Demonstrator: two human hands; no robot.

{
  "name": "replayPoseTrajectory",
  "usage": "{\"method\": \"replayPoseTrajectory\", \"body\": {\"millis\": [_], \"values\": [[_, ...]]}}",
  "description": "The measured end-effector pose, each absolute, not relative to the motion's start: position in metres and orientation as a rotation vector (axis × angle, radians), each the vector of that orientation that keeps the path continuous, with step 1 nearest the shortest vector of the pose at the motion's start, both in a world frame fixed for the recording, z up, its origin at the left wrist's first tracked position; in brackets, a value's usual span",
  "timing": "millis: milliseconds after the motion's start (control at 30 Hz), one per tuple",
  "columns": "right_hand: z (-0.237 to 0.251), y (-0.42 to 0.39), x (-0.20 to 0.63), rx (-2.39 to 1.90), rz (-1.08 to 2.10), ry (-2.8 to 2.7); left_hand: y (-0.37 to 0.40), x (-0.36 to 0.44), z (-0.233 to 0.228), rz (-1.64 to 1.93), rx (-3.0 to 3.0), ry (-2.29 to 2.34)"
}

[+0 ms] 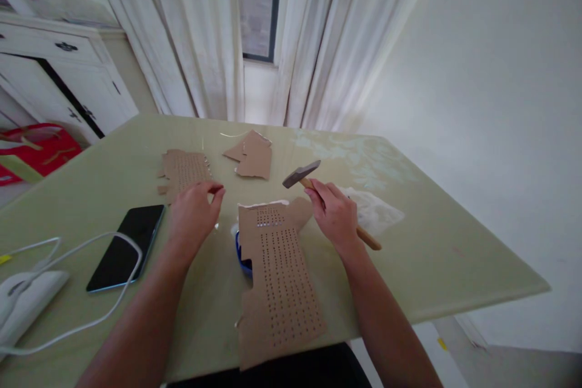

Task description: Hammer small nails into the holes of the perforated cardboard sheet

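Observation:
My right hand point(334, 212) is wrapped round the wooden handle of a hammer point(301, 174), its metal head raised above the table to the upper left. Below and left of it lies a long piece of cardboard point(286, 291) with rows of small holes and shiny dots near its far end. A blue object point(244, 257) shows partly from under its left edge. My left hand point(195, 212) has thumb and forefinger pinched together beside a second punched cardboard piece point(184, 170). Whatever that pinch holds is too small to make out.
Torn cardboard scraps point(254, 157) lie farther back. A phone point(130, 245), a white cable point(97, 318) and a white device point(31, 294) occupy the left side. Crumpled clear plastic point(375, 209) sits right of the hammer. The table's point(436, 254) near edge borders my lap.

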State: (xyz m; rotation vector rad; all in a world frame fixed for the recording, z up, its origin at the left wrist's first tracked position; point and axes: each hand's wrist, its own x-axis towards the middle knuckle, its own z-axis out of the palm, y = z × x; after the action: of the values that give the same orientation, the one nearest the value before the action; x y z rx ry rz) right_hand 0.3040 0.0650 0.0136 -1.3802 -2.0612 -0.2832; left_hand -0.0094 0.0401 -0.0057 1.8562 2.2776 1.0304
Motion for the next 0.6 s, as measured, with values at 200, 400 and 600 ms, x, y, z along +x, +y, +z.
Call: {"method": "replayPoseTrajectory", "body": {"millis": [200,400,600], "values": [[-0.008,0.063,0.316,-1.473,-0.257,-2.155,0.048,-0.034,-0.03,0.287,1.752,2.395],[-0.008,0.064,0.316,-1.463,-0.252,-2.121,0.05,-0.03,-0.035,0.18,1.867,2.367],[-0.005,0.059,0.32,-1.237,-0.278,-2.081,0.043,-0.003,-0.014,1.051,1.77,2.184]]}}
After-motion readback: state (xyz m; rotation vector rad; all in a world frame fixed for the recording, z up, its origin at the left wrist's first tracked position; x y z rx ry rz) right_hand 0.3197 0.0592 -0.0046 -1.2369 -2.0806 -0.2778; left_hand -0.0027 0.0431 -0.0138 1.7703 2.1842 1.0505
